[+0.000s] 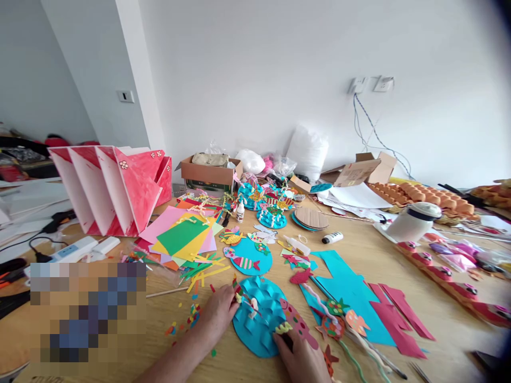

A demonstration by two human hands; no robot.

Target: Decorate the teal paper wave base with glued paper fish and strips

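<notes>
A round blue disc [259, 343] with raised blue paper waves lies on the table in front of me. At its left edge is my left hand [219, 315], its fingers pinched together by a small red-and-green piece; what they grip is partly hidden. My right hand [305, 360] is at the disc's lower right edge, thumb and fingers closed on a pale yellow crinkled piece [283, 327]. A long dark-pink spotted paper shape [297, 320] lies beside that hand. On the waves sits a small white piece [254, 304]. Just behind is a flat blue disc [261, 255] with paper fish.
Coloured paper sheets [181, 236] and a red-and-white folded stand [139, 191] are at left. Blue paper [343, 282], red paper pieces [393, 319] and paper fish [356, 322] lie at right. A glue bottle [298, 245], cardboard discs [311, 217] and finished wave discs [271, 218] stand farther back.
</notes>
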